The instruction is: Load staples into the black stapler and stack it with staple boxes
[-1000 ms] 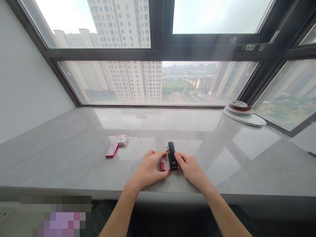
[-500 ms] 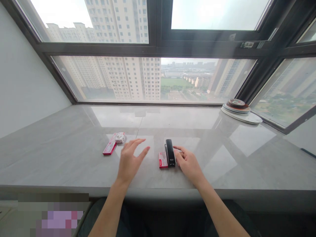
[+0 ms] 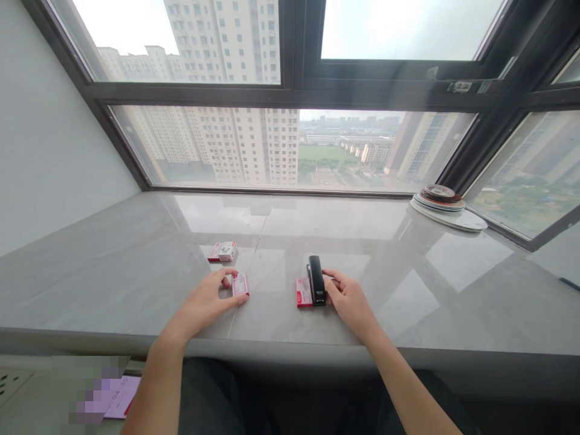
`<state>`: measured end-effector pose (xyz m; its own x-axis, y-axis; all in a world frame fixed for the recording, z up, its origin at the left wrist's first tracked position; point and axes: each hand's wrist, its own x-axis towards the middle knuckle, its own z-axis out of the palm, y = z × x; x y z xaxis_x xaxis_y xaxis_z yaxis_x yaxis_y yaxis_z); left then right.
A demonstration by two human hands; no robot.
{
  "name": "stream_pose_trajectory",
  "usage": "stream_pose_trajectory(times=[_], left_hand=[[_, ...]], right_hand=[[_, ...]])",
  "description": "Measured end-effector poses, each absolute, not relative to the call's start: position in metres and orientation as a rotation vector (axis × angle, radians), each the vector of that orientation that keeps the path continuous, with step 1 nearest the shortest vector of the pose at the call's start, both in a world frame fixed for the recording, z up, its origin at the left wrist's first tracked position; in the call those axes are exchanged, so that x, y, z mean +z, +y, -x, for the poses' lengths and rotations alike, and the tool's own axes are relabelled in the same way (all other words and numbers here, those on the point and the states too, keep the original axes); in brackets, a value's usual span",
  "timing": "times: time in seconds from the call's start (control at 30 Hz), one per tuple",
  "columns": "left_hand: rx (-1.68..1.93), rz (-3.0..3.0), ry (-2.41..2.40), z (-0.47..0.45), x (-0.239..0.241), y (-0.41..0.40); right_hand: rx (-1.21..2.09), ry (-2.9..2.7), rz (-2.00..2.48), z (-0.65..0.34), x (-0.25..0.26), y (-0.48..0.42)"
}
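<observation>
My left hand (image 3: 202,302) grips a small red-and-white box (image 3: 240,284) between thumb and fingers, low over the windowsill counter. Behind it lie a white printed box (image 3: 227,251) and a flat red-and-white box (image 3: 214,252), side by side and touching. A black stapler (image 3: 316,281) rests lengthwise on the counter, pointing away from me. Against its left side is another red-and-white box (image 3: 304,292). My right hand (image 3: 348,299) is closed at the stapler's right side, fingertips against or very near it. What those fingers hold is mostly hidden; a reddish edge shows there.
A stack of plates (image 3: 441,202) stands in the far right corner by the window. The glossy grey counter (image 3: 385,326) ends in a front edge just before my body. Below left, a purple printed item (image 3: 121,397) shows, partly blurred out.
My left hand was open above the counter; now it has closed on a red-and-white box, which has come nearer and to the right of the other boxes. My right hand stays by the stapler.
</observation>
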<state>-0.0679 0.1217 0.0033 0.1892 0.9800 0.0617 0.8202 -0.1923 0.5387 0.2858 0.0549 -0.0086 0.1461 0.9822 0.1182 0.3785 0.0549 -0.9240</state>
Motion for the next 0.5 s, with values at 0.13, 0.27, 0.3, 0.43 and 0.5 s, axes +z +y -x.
stream_pose_trajectory(times=[0.13,0.27,0.3,0.43,0.5], left_hand=[[0.668,-2.127,1.558,0.046,0.011,0.116],[0.750,-2.116,1.358,0.000,0.020,0.105],[0.778,-2.136,1.291,-0.012,0.022,0.103],[0.769,-2.215,1.102,-0.051,0.023,0.098],[0.744,-2.247,1.067,-0.060,0.022,0.099]], right_hand=[[0.805,-1.390,1.491,-0.284,-0.009,0.054],[0.839,-1.398,1.487,-0.283,-0.006,0.054],[0.843,-1.410,1.487,-0.283,-0.006,0.054],[0.840,-1.466,1.474,-0.283,-0.004,0.054],[0.853,-1.474,1.465,-0.284,-0.004,0.053]])
